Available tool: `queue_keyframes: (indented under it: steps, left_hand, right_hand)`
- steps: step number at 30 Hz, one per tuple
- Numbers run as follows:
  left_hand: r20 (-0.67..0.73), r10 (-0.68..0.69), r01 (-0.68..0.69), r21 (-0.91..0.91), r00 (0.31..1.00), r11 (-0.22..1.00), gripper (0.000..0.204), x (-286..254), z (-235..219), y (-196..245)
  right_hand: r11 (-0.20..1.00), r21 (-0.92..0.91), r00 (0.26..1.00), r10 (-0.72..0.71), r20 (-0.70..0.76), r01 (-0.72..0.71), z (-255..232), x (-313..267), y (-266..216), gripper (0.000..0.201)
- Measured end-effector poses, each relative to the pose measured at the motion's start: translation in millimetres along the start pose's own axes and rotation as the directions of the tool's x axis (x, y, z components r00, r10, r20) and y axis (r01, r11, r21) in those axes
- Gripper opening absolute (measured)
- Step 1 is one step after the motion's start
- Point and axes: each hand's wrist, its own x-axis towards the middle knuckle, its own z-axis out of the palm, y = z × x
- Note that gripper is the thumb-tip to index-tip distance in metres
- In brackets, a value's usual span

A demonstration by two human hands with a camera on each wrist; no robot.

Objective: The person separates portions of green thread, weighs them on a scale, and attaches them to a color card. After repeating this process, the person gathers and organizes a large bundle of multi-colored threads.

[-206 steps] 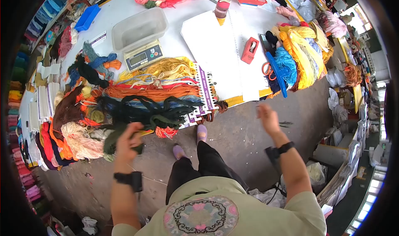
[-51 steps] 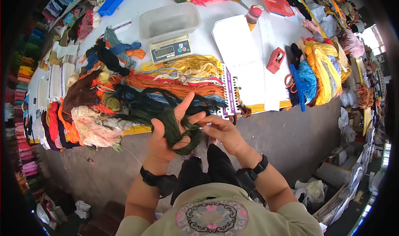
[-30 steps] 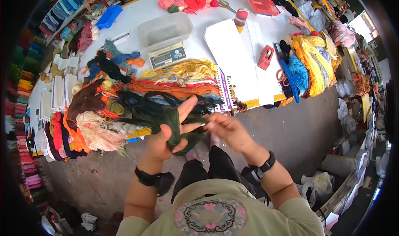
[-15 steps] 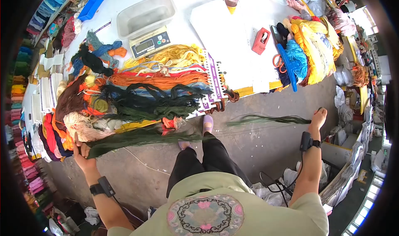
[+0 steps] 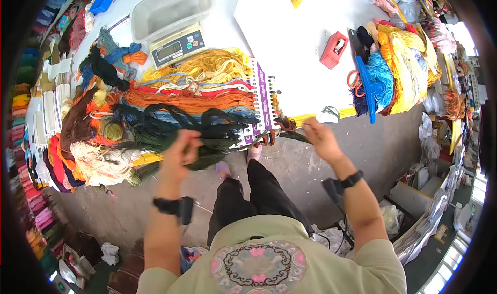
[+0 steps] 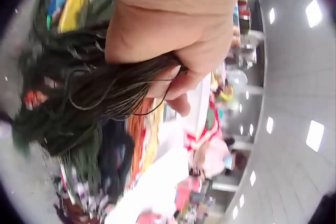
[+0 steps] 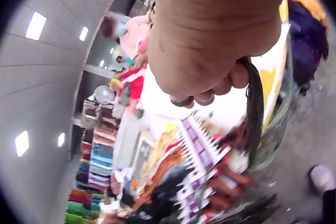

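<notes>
Left wrist — dark green yarn (image 6: 100, 90), fine, loosely fanned

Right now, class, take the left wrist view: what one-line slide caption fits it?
A left hand grips a bundle of dark thread, with orange yarn and a white tabletop beyond.
</notes>
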Motion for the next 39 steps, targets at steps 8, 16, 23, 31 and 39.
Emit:
queue_keyframes:
  steps: [8, 16, 23, 31, 39]
  left_hand:
    - [-0.680, 0.155, -0.520, -0.373, 0.717, 0.768, 0.012, -151.0, -315.8, 64.2]
    - [-0.410, 0.405, -0.496, -0.143, 0.817, 0.856, 0.029, -124.4, -126.7, 47.5]
    - [-0.003, -0.164, 0.163, 0.138, 0.987, 0.977, 0.029, -2.0, 49.2, -30.1]
    - [-0.062, -0.017, 0.060, 0.801, 0.998, 0.595, 0.025, 63.7, 84.1, -103.3]
    - [-0.097, -0.169, 0.169, -0.013, 0.981, 0.986, 0.017, 41.9, 80.8, -79.8]
  right_hand:
    - [0.739, -0.476, 0.837, 0.216, -0.503, -0.477, -204.4, -121.6, 127.5, 0.015]
    - [0.765, -0.496, 0.872, 0.171, -0.458, -0.410, -159.7, -92.9, 109.3, 0.016]
    - [0.988, -0.135, 0.991, -0.056, 0.118, 0.072, 18.4, 15.7, -3.4, 0.010]
    - [0.928, -0.272, 0.858, -0.087, 0.507, 0.255, 84.7, 77.0, -27.9, 0.017]
    - [0.939, -0.182, 0.773, -0.120, 0.623, 0.292, 84.3, 85.9, -42.8, 0.016]
